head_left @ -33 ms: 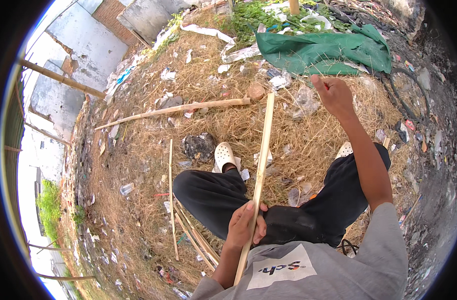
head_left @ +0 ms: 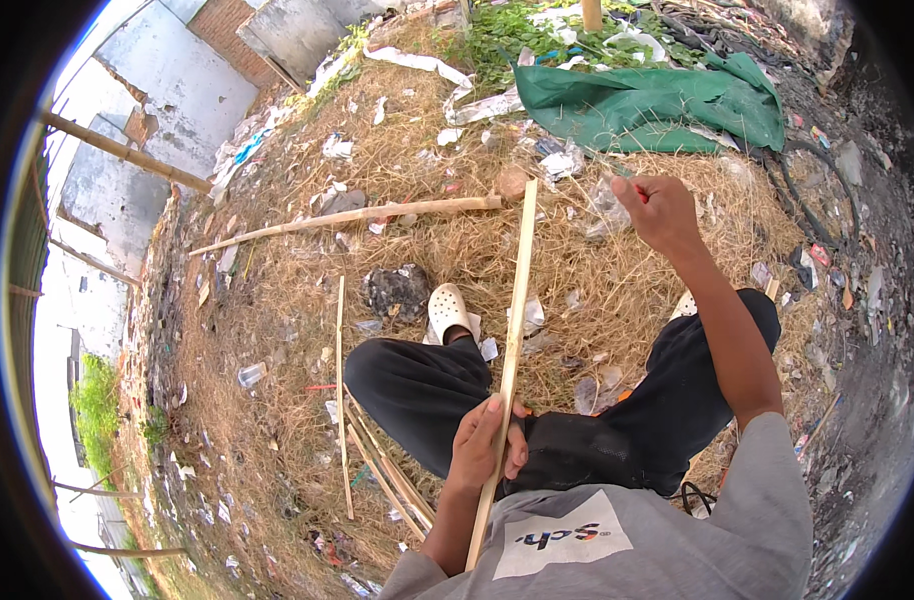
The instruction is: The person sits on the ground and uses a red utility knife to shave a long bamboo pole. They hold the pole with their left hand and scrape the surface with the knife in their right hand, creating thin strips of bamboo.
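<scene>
My left hand [head_left: 485,442] is wrapped round a long, pale split bamboo strip [head_left: 520,290] just in front of my lap. The strip's lower end rests by my shirt, and its far end tilts up and away over the dry grass. Out to the right, my right hand [head_left: 662,212] is raised above the ground, apart from the strip. Its fingers are curled in, and a small spot of red shows at them; what they hold is mostly hidden. Several thin bamboo strips [head_left: 387,465] lie on the ground beside my left knee.
A bamboo pole [head_left: 347,218] lies across the grass ahead, near a dark rock [head_left: 397,293]. A green sheet [head_left: 657,105] is spread at the far right, with a black hose [head_left: 812,190] beside it. Litter is scattered over the dry grass, including a plastic cup [head_left: 253,375].
My right hand has come slightly down and nearer to me. The far end of the bamboo strip has swung a little to the left, still in my left hand.
</scene>
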A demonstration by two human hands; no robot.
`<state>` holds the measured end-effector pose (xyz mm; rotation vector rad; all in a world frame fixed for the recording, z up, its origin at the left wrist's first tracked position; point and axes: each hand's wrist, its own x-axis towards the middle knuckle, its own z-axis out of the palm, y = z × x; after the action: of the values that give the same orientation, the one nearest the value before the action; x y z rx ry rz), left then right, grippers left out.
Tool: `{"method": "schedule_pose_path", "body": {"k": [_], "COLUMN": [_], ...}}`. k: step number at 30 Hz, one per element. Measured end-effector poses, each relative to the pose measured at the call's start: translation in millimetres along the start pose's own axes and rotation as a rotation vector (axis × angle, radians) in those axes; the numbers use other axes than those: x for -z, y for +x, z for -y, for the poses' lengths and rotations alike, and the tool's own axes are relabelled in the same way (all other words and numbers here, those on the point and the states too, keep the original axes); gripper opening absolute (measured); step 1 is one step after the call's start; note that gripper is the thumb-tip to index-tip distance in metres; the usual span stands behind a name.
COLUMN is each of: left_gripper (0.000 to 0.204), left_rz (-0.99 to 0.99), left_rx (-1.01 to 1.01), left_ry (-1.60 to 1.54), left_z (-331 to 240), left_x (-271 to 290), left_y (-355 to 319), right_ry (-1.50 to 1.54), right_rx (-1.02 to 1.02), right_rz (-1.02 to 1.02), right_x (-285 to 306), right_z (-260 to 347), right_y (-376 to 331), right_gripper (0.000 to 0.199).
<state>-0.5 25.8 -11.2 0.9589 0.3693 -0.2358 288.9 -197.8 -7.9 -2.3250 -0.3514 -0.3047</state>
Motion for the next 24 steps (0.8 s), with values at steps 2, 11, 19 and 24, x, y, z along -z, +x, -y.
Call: {"method": "schedule_pose_path", "body": {"k": [2, 11, 19, 24], "left_gripper": [0.036, 0.035, 0.035, 0.036], "left_rz": [0.069, 0.087, 0.096, 0.102], "left_rx": [-0.062, -0.033, -0.025, -0.008], "left_ry": [-0.070, -0.120, -0.075, -0.052], "left_z": [-2.7, -8.9, -5.5, -3.9], "left_x": [4.2, -17.6, -20.7, -21.0], "left_y": [9.6, 16.5, 15.3, 13.1], "right_ry": [0.006, -0.081, -0.099, -0.157], "right_rx": [0.241, 0.628, 0.500, 0.487], "right_rz": [0.095, 0.171, 0.131, 0.084], "right_x": [-14.0, -27.8, -26.1, -30.4], "right_z": [27.8, 59.6, 51.8, 45.2], "right_y": [-36.9, -70.0, -58.4, -53.6], "right_gripper": [0.068, 0.067, 0.068, 0.070]}}
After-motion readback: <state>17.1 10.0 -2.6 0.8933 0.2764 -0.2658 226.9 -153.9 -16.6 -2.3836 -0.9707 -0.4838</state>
